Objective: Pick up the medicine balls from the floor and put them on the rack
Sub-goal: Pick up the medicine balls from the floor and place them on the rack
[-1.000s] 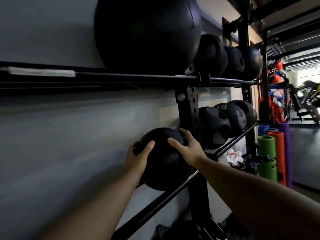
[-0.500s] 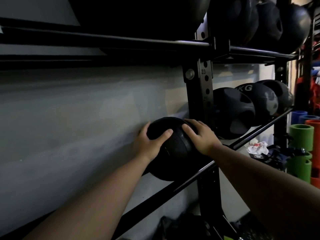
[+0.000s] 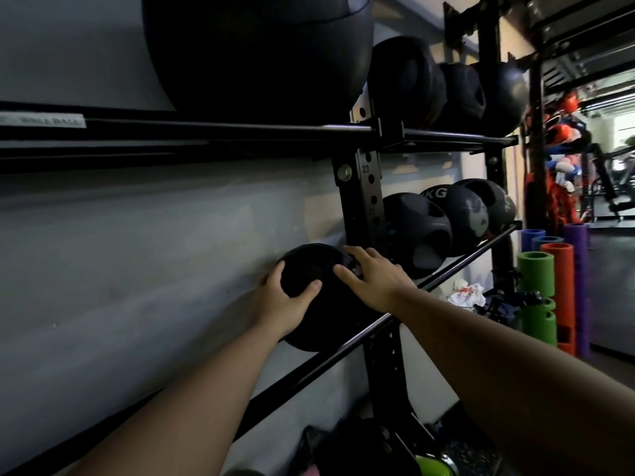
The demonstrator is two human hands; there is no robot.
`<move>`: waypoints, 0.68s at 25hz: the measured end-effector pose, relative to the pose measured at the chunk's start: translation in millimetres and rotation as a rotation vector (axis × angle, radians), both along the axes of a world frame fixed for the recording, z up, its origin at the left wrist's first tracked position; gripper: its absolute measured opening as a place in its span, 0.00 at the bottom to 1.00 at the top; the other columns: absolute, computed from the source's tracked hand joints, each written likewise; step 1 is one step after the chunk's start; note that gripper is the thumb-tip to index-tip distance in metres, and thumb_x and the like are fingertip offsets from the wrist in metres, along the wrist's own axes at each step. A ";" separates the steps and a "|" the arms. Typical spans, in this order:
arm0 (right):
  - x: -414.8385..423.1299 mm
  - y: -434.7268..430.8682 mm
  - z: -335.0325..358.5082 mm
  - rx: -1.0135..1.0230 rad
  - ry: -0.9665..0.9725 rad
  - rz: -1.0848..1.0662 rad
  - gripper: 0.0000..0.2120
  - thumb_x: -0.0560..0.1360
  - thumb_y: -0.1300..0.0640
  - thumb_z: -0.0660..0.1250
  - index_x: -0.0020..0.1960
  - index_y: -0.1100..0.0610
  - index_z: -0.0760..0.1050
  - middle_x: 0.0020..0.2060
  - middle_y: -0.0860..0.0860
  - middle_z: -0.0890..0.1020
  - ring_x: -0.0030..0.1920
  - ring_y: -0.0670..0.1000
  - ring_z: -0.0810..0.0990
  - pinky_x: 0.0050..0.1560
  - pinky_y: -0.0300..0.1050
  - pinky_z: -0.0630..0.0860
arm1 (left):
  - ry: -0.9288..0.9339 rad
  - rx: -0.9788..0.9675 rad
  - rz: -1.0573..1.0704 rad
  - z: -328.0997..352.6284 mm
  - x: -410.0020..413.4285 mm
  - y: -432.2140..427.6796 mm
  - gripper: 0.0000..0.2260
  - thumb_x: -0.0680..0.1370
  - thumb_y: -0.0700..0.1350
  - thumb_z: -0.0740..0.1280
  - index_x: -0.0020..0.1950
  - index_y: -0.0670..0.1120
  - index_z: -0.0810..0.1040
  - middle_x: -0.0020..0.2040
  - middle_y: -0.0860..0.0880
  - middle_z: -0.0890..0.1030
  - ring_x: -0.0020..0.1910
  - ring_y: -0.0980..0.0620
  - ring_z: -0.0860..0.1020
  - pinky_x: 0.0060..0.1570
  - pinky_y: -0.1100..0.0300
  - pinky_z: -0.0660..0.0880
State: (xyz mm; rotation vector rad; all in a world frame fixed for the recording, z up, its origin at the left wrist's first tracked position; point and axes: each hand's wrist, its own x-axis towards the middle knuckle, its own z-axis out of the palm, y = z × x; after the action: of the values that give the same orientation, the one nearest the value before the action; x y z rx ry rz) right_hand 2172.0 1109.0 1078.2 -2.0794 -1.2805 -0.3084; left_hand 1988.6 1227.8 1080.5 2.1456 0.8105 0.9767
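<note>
A black medicine ball rests on the lower rail of the black rack, against the grey wall, just left of the upright post. My left hand grips its left side with the thumb across the front. On the ball's upper right lies my right hand, fingers spread. Right of the post, three more black balls sit on the same rail. A large black ball and several smaller ones fill the upper shelf.
Green, orange, purple and blue foam rollers stand on end at the right. A crumpled white bag lies behind the lower rail. Dark items and a lime-green object lie on the floor below the rack. Gym machines stand far right.
Both hands have pushed the ball back and down onto the lower rail, close to the wall and post. My right fingers have spread flatter on it.
</note>
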 end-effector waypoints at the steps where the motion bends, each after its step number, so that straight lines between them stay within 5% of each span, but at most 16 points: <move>1: -10.3 -10.8 1.5 0.008 -0.004 -0.015 0.39 0.76 0.23 0.49 0.81 0.42 0.58 0.76 0.53 0.70 0.71 0.59 0.73 0.69 0.63 0.65 | 0.034 0.045 -0.013 1.4 -9.7 -7.9 0.39 0.77 0.59 0.79 0.84 0.49 0.70 0.81 0.41 0.74 0.78 0.40 0.74 0.76 0.48 0.72; 8: -110.9 -116.0 -12.9 0.051 0.032 -0.206 0.43 0.72 0.20 0.49 0.78 0.45 0.66 0.72 0.53 0.74 0.66 0.57 0.78 0.62 0.57 0.76 | 0.191 0.310 -0.139 -0.4 -100.2 -66.7 0.26 0.77 0.59 0.78 0.71 0.49 0.81 0.68 0.45 0.82 0.66 0.44 0.81 0.56 0.58 0.72; 13: -177.1 -238.9 -47.7 -0.056 -0.025 -0.471 0.28 0.76 0.29 0.62 0.68 0.44 0.76 0.65 0.51 0.81 0.62 0.59 0.80 0.57 0.54 0.76 | 0.360 0.489 -0.192 -20.1 -156.4 -102.6 0.29 0.76 0.67 0.74 0.71 0.52 0.80 0.69 0.47 0.81 0.66 0.40 0.82 0.63 0.48 0.79; 17: -224.7 -370.6 -58.9 -0.240 -0.085 -0.699 0.27 0.76 0.29 0.63 0.67 0.44 0.76 0.63 0.53 0.81 0.63 0.61 0.79 0.58 0.55 0.75 | 0.444 0.490 -0.350 -37.2 -170.0 -168.5 0.30 0.75 0.66 0.75 0.72 0.51 0.80 0.71 0.45 0.81 0.69 0.40 0.81 0.66 0.46 0.78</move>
State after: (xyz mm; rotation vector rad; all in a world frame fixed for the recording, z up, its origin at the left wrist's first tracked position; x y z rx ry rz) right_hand 1947.3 738.5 1019.2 -2.7015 -0.6085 -0.5711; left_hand 1818.7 1059.3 1043.3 2.8679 0.3776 0.5562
